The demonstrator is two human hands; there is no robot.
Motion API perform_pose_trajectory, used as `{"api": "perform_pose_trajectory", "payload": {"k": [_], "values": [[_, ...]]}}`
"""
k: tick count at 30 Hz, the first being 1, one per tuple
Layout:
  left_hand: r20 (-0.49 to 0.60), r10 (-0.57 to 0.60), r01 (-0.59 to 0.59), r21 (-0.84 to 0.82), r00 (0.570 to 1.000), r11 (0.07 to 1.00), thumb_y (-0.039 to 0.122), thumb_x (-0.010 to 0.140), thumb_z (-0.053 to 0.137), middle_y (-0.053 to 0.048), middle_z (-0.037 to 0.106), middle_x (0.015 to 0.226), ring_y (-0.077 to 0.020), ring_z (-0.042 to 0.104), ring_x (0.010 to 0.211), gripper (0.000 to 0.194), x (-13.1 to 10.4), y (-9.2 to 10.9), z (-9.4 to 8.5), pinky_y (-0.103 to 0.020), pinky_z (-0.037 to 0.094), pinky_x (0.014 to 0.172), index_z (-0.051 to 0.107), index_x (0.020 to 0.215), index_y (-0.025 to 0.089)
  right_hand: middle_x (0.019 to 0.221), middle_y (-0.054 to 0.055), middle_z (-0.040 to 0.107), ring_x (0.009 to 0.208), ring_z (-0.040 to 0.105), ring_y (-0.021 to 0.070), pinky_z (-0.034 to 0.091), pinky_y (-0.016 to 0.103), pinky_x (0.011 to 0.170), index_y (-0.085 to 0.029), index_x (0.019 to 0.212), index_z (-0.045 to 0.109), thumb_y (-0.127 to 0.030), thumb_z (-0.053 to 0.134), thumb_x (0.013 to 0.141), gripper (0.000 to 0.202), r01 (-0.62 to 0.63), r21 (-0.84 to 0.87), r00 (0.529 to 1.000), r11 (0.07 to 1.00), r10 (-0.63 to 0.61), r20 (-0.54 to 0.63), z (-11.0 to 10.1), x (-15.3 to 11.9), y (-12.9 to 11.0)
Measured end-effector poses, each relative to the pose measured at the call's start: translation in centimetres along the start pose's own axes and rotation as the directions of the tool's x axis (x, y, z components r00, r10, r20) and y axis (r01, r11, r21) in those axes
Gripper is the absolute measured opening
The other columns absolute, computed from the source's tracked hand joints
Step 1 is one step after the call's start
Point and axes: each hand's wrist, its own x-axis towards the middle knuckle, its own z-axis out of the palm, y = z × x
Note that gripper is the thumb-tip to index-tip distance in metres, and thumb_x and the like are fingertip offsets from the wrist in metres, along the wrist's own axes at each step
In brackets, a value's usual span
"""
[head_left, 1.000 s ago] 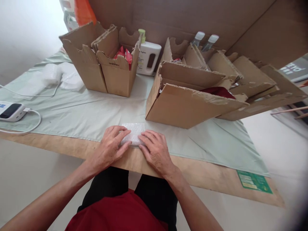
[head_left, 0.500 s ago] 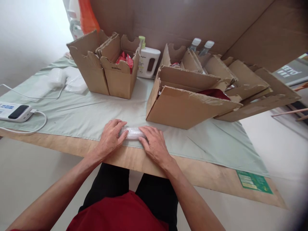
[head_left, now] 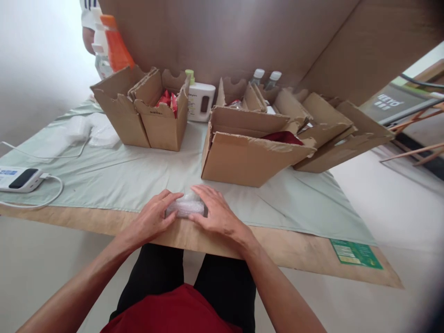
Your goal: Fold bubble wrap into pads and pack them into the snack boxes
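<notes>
A small bundle of clear bubble wrap [head_left: 187, 208] lies at the front edge of the table, between my two hands. My left hand [head_left: 156, 215] grips its left end with fingers above and thumb on the near side. At the right end my right hand [head_left: 215, 212] holds the bundle between thumb and fingers, the fingers arched over the far side. What is inside the wrap cannot be made out.
Cardboard boxes [head_left: 256, 159] stand across the back, some holding red packets [head_left: 168, 101]. A white bottle [head_left: 200, 101] stands between them. At the left are clear plastic wrap [head_left: 102, 132], a white power bank [head_left: 21, 179] and its cable. A person's arm [head_left: 88, 39] shows behind.
The view has shifted. The bundle sits nearer the table's front edge, and my right hand's fingers are lifted and spread a little wider around its right end.
</notes>
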Motion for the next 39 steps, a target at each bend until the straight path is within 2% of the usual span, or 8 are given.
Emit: {"api": "perform_pose_trajectory", "payload": {"k": [4,9,14,21,27,31,37,39], "values": [[-0.035,0.004,-0.005,-0.015,0.999,1.000,0.024,0.092,0.054,-0.003,0.066,0.097,-0.0161,0.064,0.070,0.039,-0.3,-0.2,0.3,-0.032,0.058,0.072,0.065,0.130,0.023,0.137,0.011,0.067,0.131,0.057,0.0290,0.043,0.049,0.112,-0.021,0.138,0.061,-0.029,0.072,0.087,0.053,0.031,0.021,0.996,0.999,-0.032,0.078,-0.7,1.3,-0.3],[-0.110,0.042,-0.049,-0.062,0.993,0.997,0.031,0.086,0.065,-0.014,0.062,0.138,-0.0295,0.065,0.124,0.057,-0.4,-0.3,-0.4,-0.041,0.059,0.096,0.056,0.142,0.023,0.119,0.006,0.074,0.118,0.063,0.0253,0.046,0.046,0.106,-0.024,0.123,0.068,-0.017,0.068,0.088,0.035,0.077,0.078,0.995,0.994,-0.082,0.060,-1.4,0.2,-1.5],[0.137,0.044,-0.008,-0.253,0.990,0.968,0.030,0.089,0.061,-0.005,0.078,0.110,-0.0231,0.075,0.096,0.038,0.3,1.7,-1.3,-0.030,0.062,0.076,0.068,0.126,0.027,0.121,0.004,0.073,0.109,0.068,0.0209,0.049,0.039,0.103,-0.026,0.126,0.066,-0.013,0.066,0.088,0.040,0.009,0.252,1.000,0.968,-0.010,0.001,-2.2,-2.6,-1.9],[-0.018,0.198,-0.198,-0.172,0.980,0.965,0.031,0.094,0.061,-0.005,0.075,0.111,-0.0208,0.074,0.098,0.025,2.9,6.1,-0.5,-0.030,0.061,0.080,0.068,0.118,0.027,0.080,-0.003,0.063,0.077,0.059,0.0146,0.047,0.025,0.073,-0.021,0.093,0.068,-0.020,0.068,0.081,0.012,-0.217,0.558,0.950,0.801,0.306,-0.070,-4.7,-5.8,0.7],[-0.399,0.542,-0.447,0.310,0.740,0.839,0.021,0.093,0.068,-0.022,0.053,0.151,-0.0353,0.044,0.148,0.055,10.6,10.1,-2.4,-0.055,0.041,0.119,0.050,0.144,0.015,0.078,-0.002,0.064,0.075,0.059,0.0150,0.048,0.025,0.071,-0.022,0.090,0.070,-0.029,0.071,0.084,0.009,-0.176,0.505,0.935,0.845,0.304,-0.183,-10.3,-7.9,2.4],[-0.443,0.564,-0.428,0.375,0.697,0.822,0.007,0.089,0.067,-0.022,0.056,0.146,-0.0400,0.043,0.148,0.027,14.1,9.9,-1.6,-0.059,0.041,0.117,0.066,0.116,0.014,0.090,0.002,0.072,0.083,0.067,0.0183,0.054,0.028,0.075,-0.025,0.093,0.075,-0.034,0.075,0.088,0.010,-0.052,0.419,0.935,0.906,0.191,-0.298,-14.3,-8.4,3.3],[-0.548,0.530,-0.464,0.268,0.648,0.844,-0.002,0.084,0.065,-0.017,0.054,0.147,-0.0375,0.044,0.146,0.030,12.6,8.2,1.9,-0.057,0.045,0.114,0.068,0.107,0.018,0.092,-0.001,0.074,0.082,0.067,0.0170,0.054,0.027,0.072,-0.032,0.101,0.078,-0.044,0.081,0.085,0.020,-0.063,0.391,0.669,0.918,0.329,-0.666,-20.6,-7.6,5.0],[-0.560,0.518,-0.463,0.251,0.647,0.850,-0.003,0.084,0.064,-0.017,0.054,0.147,-0.0375,0.043,0.147,0.031,12.3,7.9,2.4,-0.057,0.045,0.113,0.068,0.107,0.018,0.090,-0.002,0.074,0.078,0.065,0.0155,0.052,0.027,0.069,-0.030,0.102,0.076,-0.044,0.082,0.083,0.024,-0.125,0.319,0.675,0.940,0.316,-0.667,-22.3,-6.0,4.9]]}}
